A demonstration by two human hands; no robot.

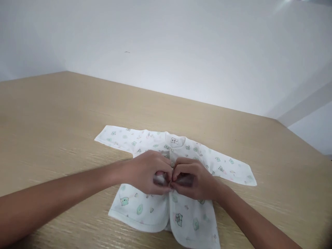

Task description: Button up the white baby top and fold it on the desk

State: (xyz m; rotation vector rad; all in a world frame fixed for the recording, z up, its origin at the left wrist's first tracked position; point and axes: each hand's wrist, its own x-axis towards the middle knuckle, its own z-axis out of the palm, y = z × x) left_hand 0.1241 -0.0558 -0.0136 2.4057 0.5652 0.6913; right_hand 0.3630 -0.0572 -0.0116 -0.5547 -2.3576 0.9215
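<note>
A small white baby shirt (145, 207) with a green bear print lies flat on the wooden table (52, 114), sleeves spread to both sides, neck label facing up. My left hand (147, 171) and my right hand (193, 180) meet at the middle of the shirt's front opening. Both are closed in a pinch, each gripping one front edge of the shirt, fingertips touching. Below my hands the two front flaps lie slightly apart at the hem.
The light wooden table runs far to the left and right of the shirt. A white wall (181, 52) stands behind the table's far edge. The table's right corner (280, 121) is at the upper right.
</note>
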